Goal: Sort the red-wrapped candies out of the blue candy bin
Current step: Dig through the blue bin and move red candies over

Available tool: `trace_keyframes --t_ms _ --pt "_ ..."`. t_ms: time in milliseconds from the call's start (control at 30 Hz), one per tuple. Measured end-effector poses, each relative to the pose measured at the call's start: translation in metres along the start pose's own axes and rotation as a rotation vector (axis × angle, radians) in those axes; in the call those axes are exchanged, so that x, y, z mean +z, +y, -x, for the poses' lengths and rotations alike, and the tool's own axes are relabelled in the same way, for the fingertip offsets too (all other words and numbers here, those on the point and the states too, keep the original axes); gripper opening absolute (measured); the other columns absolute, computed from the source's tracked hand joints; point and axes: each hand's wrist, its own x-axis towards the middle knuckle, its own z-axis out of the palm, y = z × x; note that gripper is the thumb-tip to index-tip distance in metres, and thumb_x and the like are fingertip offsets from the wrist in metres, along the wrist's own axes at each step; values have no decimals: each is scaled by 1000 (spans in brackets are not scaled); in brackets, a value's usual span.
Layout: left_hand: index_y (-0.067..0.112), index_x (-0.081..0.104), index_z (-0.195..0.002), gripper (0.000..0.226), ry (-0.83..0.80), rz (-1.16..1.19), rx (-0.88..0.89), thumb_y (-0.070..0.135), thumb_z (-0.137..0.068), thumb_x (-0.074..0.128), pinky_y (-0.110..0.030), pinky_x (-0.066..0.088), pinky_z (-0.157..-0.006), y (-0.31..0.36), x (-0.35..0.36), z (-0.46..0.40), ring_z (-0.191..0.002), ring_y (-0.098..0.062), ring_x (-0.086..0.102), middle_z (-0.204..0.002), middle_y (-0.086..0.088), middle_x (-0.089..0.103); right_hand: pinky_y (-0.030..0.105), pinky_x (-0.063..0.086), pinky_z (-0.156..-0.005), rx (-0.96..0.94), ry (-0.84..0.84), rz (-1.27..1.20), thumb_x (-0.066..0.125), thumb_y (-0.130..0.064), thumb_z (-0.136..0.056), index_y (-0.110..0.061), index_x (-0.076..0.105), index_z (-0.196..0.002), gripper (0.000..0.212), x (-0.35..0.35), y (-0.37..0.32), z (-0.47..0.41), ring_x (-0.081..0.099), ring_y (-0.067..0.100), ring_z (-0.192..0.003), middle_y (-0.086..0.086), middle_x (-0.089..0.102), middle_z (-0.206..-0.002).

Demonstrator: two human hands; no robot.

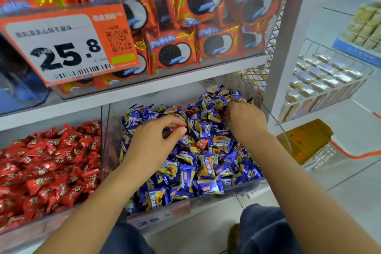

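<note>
At the bottom edge, nearest the camera: the person's knees in dark blue trousers (266, 231), over a pale tiled floor (350, 187). Next, on the lower shelf: a clear bin (185, 206) heaped with blue-and-gold wrapped candies (206, 173), a partly hidden price label (152, 219) on its front wall. Left hand (153, 140): reached into the middle of the heap, fingers curled, thumb and forefinger pinching a small red candy (177, 129) of which only a sliver shows. One more red-wrapped candy (201, 144) lies among the blue ones just right of that hand, partly buried. Right hand (244, 118): deeper in the bin toward its back right corner, ring (242, 100) on one finger, fingers curled down into the wrappers; what they hold, if anything, cannot be told. Adjacent on the left, same shelf: a second clear bin (41, 227) filled with red-wrapped candies (49, 167), separated from the blue bin by a clear wall. Right of the shelf post, on the floor: a yellow carton (307, 140) inside a basket with an orange rim (354, 154). Upper shelf: a clear bin of red cookie packets (206, 27), fronted by an orange price card (68, 45) reading 25.8. Far right: wire racks (327, 76) of pale packaged goods.
</note>
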Motion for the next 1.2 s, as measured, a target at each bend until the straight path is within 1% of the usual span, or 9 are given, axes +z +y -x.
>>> trace_keyframes --t_ms 167,300,400,467,700,800,967,1133,1200 --pt "29 67 -102 14 93 141 -17 28 -94 56 1 36 -71 5 -5 5 -86 14 56 -93 24 64 24 36 -70 45 174 -670 56 -20 -94 -20 64 -90 9 -20 15 14 52 12 -86 -4 57 -106" --pt "28 65 -100 15 -1 50 -13 24 -96 51 -12 40 -76 14 2 -9 -86 -4 55 -99 9 57 27 51 -71 15 74 -1002 55 -20 -95 -26 58 -85 12 -37 7 41 65 9 -77 -8 69 -86" --pt "24 65 -102 26 -107 -129 40 10 -97 44 -12 35 -72 28 11 -18 -92 -9 51 -110 5 49 35 51 -68 -37 7 -742 50 -23 -95 -24 56 -91 7 -32 -5 50 63 14 -73 -7 68 -88" --pt "25 65 -102 31 -185 -296 69 5 -93 43 -26 41 -83 36 17 -20 -101 -14 52 -115 4 49 35 48 -66 -37 21 -640 49 -27 -95 -24 55 -94 6 -30 -8 49 61 17 -73 -4 66 -85" --pt "26 59 -115 38 -293 -729 67 55 -92 47 -31 37 -65 34 33 -20 -99 -22 58 -108 1 55 27 43 -60 -13 -31 -494 69 -44 -81 -27 59 -81 20 -23 2 49 58 13 -72 -10 59 -71" --pt "28 61 -115 36 -361 -654 63 54 -91 51 -30 39 -64 27 36 -19 -98 -19 56 -110 2 47 27 46 -65 -43 -57 -523 61 -34 -88 -30 66 -100 14 -24 1 52 59 14 -76 -10 62 -78" --pt "30 61 -105 26 -138 -491 -55 49 -91 51 -20 29 -53 18 10 -5 -84 -4 47 -117 13 50 21 35 -49 -182 -126 -435 44 -24 -94 -33 62 -120 33 -17 -11 56 40 1 -51 -14 44 -54" --pt "29 58 -120 35 -142 -717 -119 48 -93 47 -28 43 -65 1 -12 8 -101 -10 57 -133 14 46 30 52 -67 -243 -138 -350 46 -21 -93 -34 66 -116 32 -16 -21 55 60 16 -83 -5 66 -113" --pt "29 58 -122 37 -140 -717 -131 47 -93 46 -28 43 -68 -2 -15 9 -106 -11 57 -136 15 44 29 52 -71 -266 -136 -308 48 -25 -94 -35 68 -111 29 -12 -26 54 62 16 -93 -8 65 -115"
